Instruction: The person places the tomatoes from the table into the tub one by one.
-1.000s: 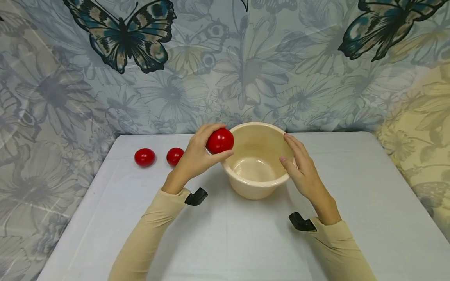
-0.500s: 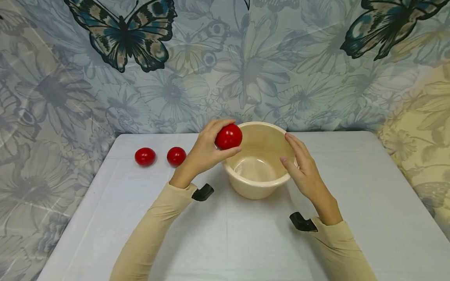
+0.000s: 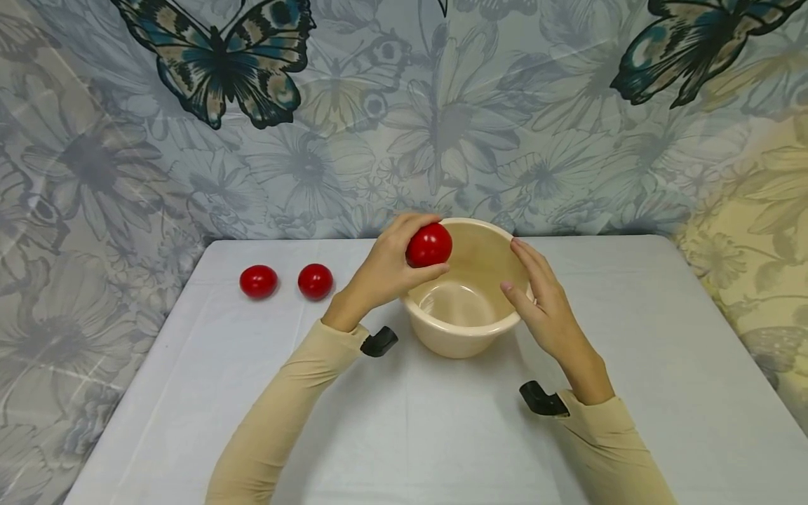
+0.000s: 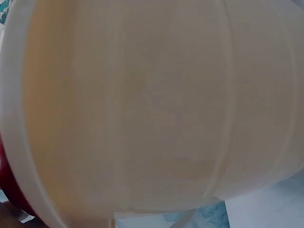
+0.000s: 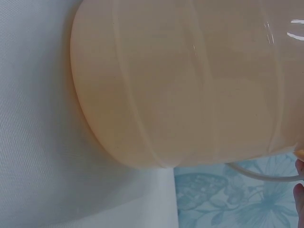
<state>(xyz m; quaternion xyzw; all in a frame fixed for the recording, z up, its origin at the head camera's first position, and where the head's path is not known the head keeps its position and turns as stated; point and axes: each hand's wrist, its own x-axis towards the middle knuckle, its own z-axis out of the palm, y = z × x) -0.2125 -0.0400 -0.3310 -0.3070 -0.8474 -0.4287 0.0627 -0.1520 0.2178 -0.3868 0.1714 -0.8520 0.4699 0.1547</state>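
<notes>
lying on the white table at the far left are two small red tomatoes, the outer tomato and the inner tomato, just beside each other but apart, both well clear of the hands. next comes the person's left hand, its beige sleeve reaching in from the lower left; the fingers and thumb curl round a third red tomato, gripping it in the air above the left rim of the cream bowl, so the tomato hangs over the bowl's opening and is not inside it. the bowl stands upright near the back middle of the table, and nothing shows in it in the head view. in the left wrist view the bowl's outer wall fills almost the whole picture, with a sliver of red at the lower left edge. at the right, the right hand rests against the bowl's right rim with its fingers straight and close together, the thumb laid on the rim; it pinches nothing. the right wrist view shows the bowl's wall close up over the table cloth. behind everything hangs a butterfly-printed backdrop.
</notes>
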